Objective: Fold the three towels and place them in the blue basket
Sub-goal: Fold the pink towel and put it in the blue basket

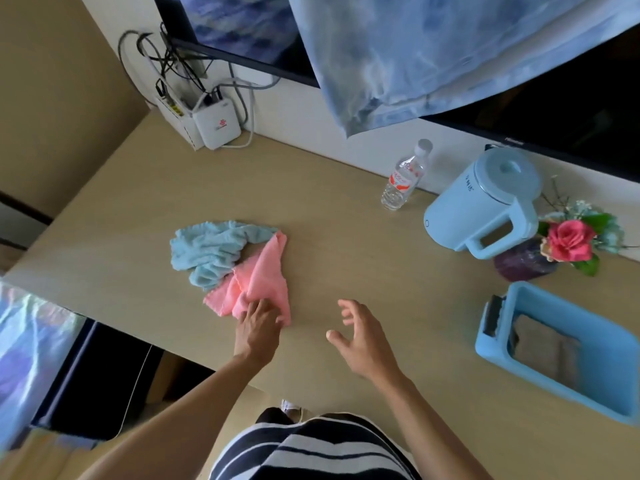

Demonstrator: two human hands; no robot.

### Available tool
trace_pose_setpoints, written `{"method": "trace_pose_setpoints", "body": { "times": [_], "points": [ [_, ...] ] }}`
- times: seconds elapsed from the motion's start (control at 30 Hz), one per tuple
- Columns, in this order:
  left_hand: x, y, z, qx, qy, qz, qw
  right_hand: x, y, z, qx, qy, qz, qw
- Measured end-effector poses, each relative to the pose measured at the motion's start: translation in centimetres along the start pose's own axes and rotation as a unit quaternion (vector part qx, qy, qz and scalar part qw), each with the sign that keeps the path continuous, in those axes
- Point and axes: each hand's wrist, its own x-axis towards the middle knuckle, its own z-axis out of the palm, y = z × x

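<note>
Both hands are low over the table (346, 220): the left hand (258, 323) pinches the near edge of the crumpled pink towel (265, 282), and the right hand (360, 337) hovers released beside it. The cloth looks soft, light and floppy, likely best taken by two corners. A light-blue towel (211, 247) touches it; the blue basket (519, 367) sits well apart on the right.

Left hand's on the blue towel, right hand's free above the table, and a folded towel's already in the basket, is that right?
Not quite: the left hand is on the pink towel, not the blue towel beside it, as the head view shows. The rest holds.
</note>
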Motion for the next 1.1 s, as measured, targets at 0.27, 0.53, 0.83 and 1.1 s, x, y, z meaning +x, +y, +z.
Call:
{"method": "trace_pose_setpoints", "body": {
  "times": [0.27,0.53,0.83,1.1],
  "points": [
    [0.5,4.4,-9.4,-0.302,0.007,0.091,0.949,1.6,-1.3,-2.2,0.002,0.005,-0.058,0.998],
    [0.5,10.3,-18.3,-0.407,-0.051,0.160,0.898,3.2,-5.7,-6.8,0.087,-0.100,-0.090,0.987],
    [2.4,15.0,-21.5,-0.482,-0.037,0.149,0.863,1.9,-1.9,-10.6,0.133,-0.091,-0.011,0.987],
    [6.5,15.1,-22.5,-0.460,-0.001,0.165,0.872,2.2,1.8,-14.2,0.041,0.074,0.017,0.996]
  ]
}}
